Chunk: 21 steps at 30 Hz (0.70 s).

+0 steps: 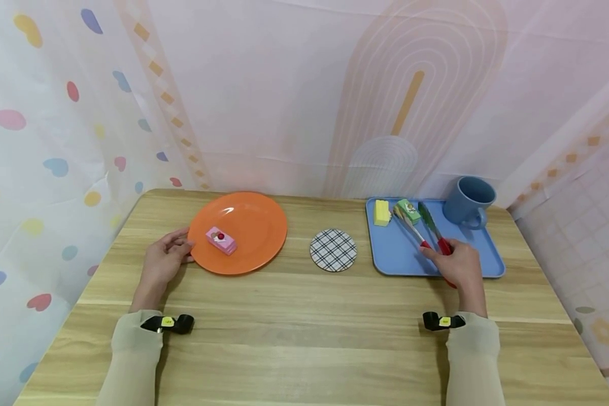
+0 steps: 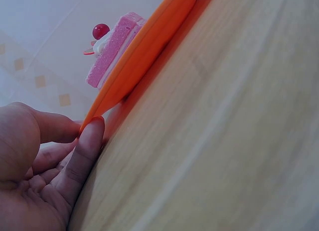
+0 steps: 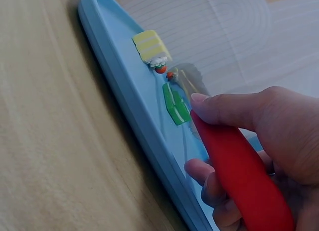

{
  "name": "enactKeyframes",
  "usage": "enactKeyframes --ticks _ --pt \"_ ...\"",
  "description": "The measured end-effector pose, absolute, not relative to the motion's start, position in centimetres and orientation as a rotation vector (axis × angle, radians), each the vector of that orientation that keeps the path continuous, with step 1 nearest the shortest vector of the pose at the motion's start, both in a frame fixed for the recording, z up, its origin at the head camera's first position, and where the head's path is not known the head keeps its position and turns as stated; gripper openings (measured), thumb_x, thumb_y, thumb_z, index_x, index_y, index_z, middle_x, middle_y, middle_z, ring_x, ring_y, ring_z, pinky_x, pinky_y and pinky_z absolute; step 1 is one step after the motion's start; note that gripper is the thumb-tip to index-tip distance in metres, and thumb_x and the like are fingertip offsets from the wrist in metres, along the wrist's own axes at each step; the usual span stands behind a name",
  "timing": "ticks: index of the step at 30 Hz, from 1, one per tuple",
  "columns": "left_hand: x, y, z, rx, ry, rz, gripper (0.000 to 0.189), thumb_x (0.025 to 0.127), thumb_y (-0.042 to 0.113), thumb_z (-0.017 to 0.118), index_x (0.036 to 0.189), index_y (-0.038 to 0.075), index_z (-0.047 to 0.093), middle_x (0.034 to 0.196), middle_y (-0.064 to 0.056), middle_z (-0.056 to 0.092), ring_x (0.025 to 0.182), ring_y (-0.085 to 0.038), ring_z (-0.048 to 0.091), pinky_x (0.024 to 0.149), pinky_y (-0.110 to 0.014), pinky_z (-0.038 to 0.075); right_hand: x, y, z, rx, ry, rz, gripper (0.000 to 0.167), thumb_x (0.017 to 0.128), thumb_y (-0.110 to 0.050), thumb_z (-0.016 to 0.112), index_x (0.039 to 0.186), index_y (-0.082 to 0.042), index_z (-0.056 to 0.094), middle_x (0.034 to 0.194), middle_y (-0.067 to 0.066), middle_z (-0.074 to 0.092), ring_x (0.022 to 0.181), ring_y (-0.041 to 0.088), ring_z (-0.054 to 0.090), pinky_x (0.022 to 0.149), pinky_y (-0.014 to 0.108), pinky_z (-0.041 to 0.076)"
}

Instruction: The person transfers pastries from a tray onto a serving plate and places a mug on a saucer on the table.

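Observation:
My left hand (image 1: 164, 259) pinches the left rim of an orange plate (image 1: 261, 239) between thumb and fingers. On the plate lies a pink toy cake slice (image 1: 221, 241) with a red cherry. In my right hand (image 1: 462, 268) is a pair of tongs with red handles (image 3: 244, 176). The tongs' two arms are spread over a blue tray (image 1: 398, 260), their tips on either side of a green toy cake slice (image 1: 410, 210). Whether the tips touch that slice, I cannot tell. A yellow toy cake slice (image 1: 382, 213) sits left of it on the tray.
A blue mug (image 1: 469, 200) stands at the tray's back right, its handle toward the front. Between plate and tray lies a round checked coaster (image 1: 333, 250) on the wooden table (image 1: 294, 338). A patterned curtain (image 1: 264, 101) hangs behind the table.

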<state>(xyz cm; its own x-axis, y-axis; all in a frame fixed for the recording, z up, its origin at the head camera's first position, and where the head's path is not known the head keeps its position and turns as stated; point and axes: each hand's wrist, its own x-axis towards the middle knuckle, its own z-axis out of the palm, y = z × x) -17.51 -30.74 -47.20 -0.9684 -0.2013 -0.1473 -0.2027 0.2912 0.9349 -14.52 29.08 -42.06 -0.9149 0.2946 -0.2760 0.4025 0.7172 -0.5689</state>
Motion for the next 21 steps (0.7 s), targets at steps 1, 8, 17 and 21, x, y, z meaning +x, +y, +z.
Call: enactKeyframes --ticks 1,8,17,21 --pt "-17.49 -30.75 -47.21 -0.395 2.524 1.828 0.049 0.105 0.015 0.059 0.151 0.002 0.048 0.1 0.01 0.062 0.078 0.003 0.065 0.072 -0.017 0.063 -14.51 29.06 -42.11 0.564 2.758 -0.97 0.09 0.093 -0.058 0.067 0.151 0.007 0.042 0.13 0.029 0.051 0.113 0.041 0.046 0.077 0.036 0.05" --pt "-17.44 -30.74 -47.28 -0.396 2.52 1.833 0.049 0.105 0.015 0.059 0.151 0.002 0.048 0.099 0.011 0.061 0.078 0.003 0.065 0.072 -0.016 0.063 -14.62 28.88 -42.45 0.554 2.793 -0.965 0.084 0.094 -0.054 0.067 0.149 0.005 0.047 0.128 0.028 0.054 0.11 0.04 0.046 0.074 0.035 0.045" --pt "-17.61 -30.85 -47.51 -0.387 2.518 1.829 0.051 0.105 0.014 0.058 0.153 0.002 0.046 0.099 0.011 0.06 0.078 0.004 0.065 0.072 -0.017 0.063 -14.56 28.75 -42.46 0.527 2.819 -0.911 0.08 0.095 -0.053 0.066 0.148 0.005 0.049 0.133 0.029 0.055 0.11 0.04 0.048 0.075 0.035 0.045" --pt "-17.51 -30.8 -47.35 -0.393 2.528 1.812 0.05 0.105 0.015 0.058 0.152 0.003 0.047 0.099 0.011 0.061 0.078 0.004 0.065 0.072 -0.017 0.063 -14.51 28.66 -42.34 0.515 2.833 -0.899 0.079 0.095 -0.054 0.066 0.147 0.004 0.051 0.132 0.029 0.056 0.108 0.04 0.049 0.072 0.032 0.043"
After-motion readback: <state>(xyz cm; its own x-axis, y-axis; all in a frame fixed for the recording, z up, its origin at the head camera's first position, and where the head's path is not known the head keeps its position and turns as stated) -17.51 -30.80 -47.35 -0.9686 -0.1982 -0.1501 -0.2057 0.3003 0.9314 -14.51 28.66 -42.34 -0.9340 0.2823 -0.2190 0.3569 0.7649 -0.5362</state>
